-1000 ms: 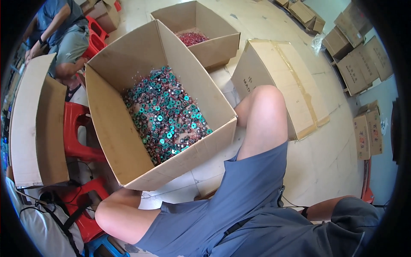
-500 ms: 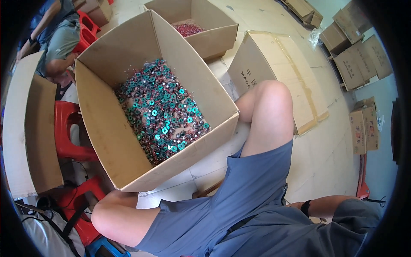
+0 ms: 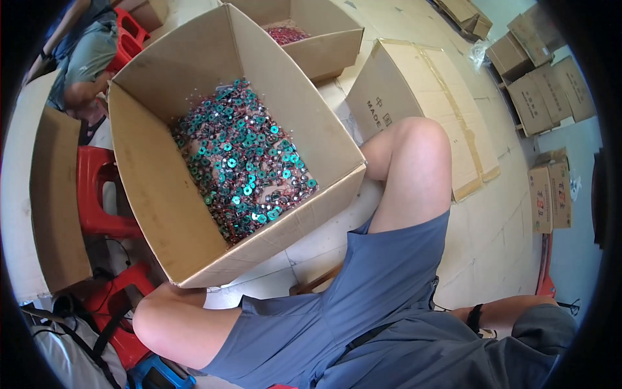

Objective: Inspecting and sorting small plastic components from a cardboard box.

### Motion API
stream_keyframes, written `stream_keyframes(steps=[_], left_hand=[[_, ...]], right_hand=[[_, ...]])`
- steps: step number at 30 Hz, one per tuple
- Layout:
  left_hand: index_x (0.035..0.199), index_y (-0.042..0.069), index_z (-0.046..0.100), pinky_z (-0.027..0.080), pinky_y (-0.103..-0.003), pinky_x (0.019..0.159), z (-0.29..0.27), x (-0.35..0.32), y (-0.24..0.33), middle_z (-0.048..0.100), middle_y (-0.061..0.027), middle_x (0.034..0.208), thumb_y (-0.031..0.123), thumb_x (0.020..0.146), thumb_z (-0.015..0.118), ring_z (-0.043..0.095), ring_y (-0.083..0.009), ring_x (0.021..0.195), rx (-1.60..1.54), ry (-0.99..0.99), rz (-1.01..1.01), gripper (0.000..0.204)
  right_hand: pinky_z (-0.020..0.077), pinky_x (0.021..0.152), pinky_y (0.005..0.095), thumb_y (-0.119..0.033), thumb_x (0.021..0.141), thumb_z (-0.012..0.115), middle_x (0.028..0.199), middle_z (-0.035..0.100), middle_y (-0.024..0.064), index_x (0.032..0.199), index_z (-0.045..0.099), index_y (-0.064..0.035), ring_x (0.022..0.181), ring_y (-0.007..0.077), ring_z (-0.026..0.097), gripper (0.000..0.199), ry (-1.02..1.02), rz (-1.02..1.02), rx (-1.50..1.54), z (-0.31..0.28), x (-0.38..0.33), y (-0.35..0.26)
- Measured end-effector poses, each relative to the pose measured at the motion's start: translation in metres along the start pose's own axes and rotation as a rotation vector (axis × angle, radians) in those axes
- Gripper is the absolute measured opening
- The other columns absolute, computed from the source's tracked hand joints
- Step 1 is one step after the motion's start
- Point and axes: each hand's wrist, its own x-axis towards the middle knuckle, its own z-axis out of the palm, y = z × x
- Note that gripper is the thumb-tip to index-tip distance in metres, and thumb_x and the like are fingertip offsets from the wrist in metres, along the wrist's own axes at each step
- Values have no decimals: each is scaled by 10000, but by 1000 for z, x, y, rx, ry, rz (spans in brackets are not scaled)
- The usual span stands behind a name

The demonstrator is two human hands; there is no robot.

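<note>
My right forearm (image 3: 515, 311), with a black band at the wrist, comes in at the lower right. Only a sliver of my right hand (image 3: 460, 313) shows beside my hip; its fingers are hidden behind the dark shorts. My left hand is out of sight. Between my knees stands a large open cardboard box (image 3: 172, 201). On its bottom lies a heap of small parts (image 3: 243, 159), with green discs, shiny silver pieces and thin red wires. Neither hand is seen touching the box or the parts.
Behind stands another open box (image 3: 330, 55) holding reddish parts. A taped carton (image 3: 447, 97) lies beyond my right knee. Red plastic stools (image 3: 97, 214) and an open carton (image 3: 58, 201) line the left, where another person (image 3: 84, 71) sits. Cartons (image 3: 531, 97) are stacked at far right.
My right wrist has shifted slightly to the right. The view has shifted a little, and the heap of parts looks unchanged.
</note>
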Motion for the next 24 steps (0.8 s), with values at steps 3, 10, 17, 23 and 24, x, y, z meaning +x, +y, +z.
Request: stream_keyframes(steps=[3, 10, 17, 23, 24], left_hand=[[1229, -31, 494, 426, -317, 932, -3, 0, 4, 563, -133, 1176, 131, 900, 479, 536, -210, 1079, 28, 5, 0, 368], [1218, -32, 504, 433, -315, 922, -8, 0, 15, 570, -133, 1162, 117, 893, 487, 543, -210, 1066, 80, 28, 6, 358], [1207, -33, 513, 440, -313, 912, -15, -1, 25, 577, -132, 1149, 102, 886, 495, 549, -210, 1053, 143, 50, 9, 349], [1198, -34, 521, 445, -312, 903, -23, 2, 35, 583, -132, 1138, 90, 881, 502, 555, -209, 1043, 194, 72, 23, 341], [1196, -34, 522, 446, -312, 902, -23, 3, 36, 584, -132, 1136, 88, 880, 503, 556, -209, 1041, 201, 76, 24, 340]], right_hand=[[447, 879, 291, -335, 922, 567, 1213, 571, 100, 1331, 451, -28, 1106, 177, 530, 524, -12, -7, -28, 0, 2, 1], [448, 884, 296, -336, 924, 564, 1208, 575, 107, 1321, 459, -26, 1102, 184, 535, 514, -43, -20, -109, -5, 1, -3], [450, 888, 302, -337, 926, 562, 1204, 578, 113, 1311, 467, -24, 1099, 190, 541, 505, -72, -42, -183, -5, -1, -9], [451, 892, 307, -339, 928, 560, 1200, 581, 118, 1303, 473, -23, 1096, 196, 545, 497, -88, -57, -256, -9, -7, -18], [451, 893, 308, -339, 929, 559, 1199, 581, 119, 1301, 474, -22, 1095, 197, 546, 496, -92, -58, -269, -10, -7, -20]])
